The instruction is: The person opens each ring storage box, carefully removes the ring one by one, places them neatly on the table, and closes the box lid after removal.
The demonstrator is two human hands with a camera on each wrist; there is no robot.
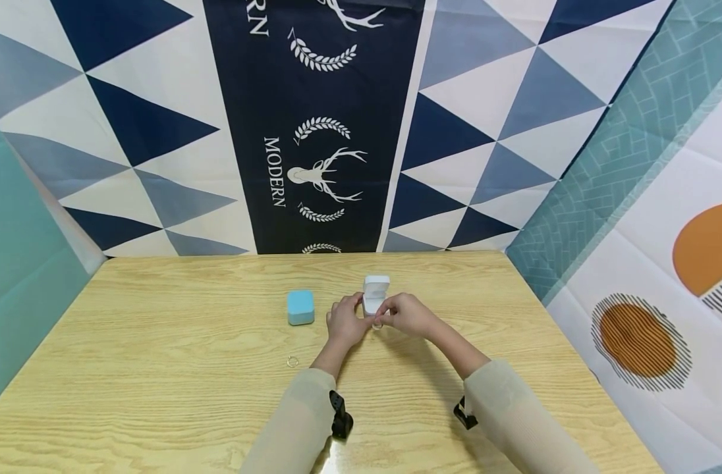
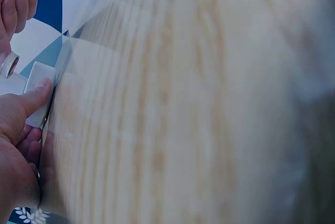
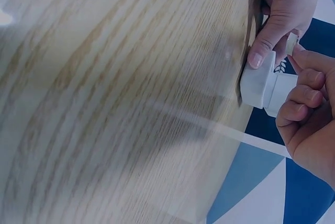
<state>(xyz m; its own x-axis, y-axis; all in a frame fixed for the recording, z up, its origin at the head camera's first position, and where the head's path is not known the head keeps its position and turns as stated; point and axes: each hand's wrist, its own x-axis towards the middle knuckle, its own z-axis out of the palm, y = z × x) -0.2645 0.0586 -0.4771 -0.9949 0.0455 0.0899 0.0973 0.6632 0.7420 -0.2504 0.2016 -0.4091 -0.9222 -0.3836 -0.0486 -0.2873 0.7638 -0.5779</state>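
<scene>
A white ring box (image 1: 376, 285) stands on the wooden table with its lid raised. My left hand (image 1: 346, 322) grips the box from its left side, the thumb lying along the front wall, as the right wrist view shows. Between thumb and forefinger of my right hand (image 1: 410, 315) is a ring (image 3: 291, 43), pinched close in front of the box. The ring (image 2: 9, 65) looks silvery and fairly wide in the left wrist view. The other fingers of the right hand (image 3: 309, 106) are curled inward.
A light blue box (image 1: 300, 307) with rounded corners sits left of the left hand. Nearer to me, a thin gold-coloured ring (image 1: 292, 361) lies on the wooden table (image 1: 177, 368). Patterned cloth (image 1: 319, 131) hangs along the table's far edge.
</scene>
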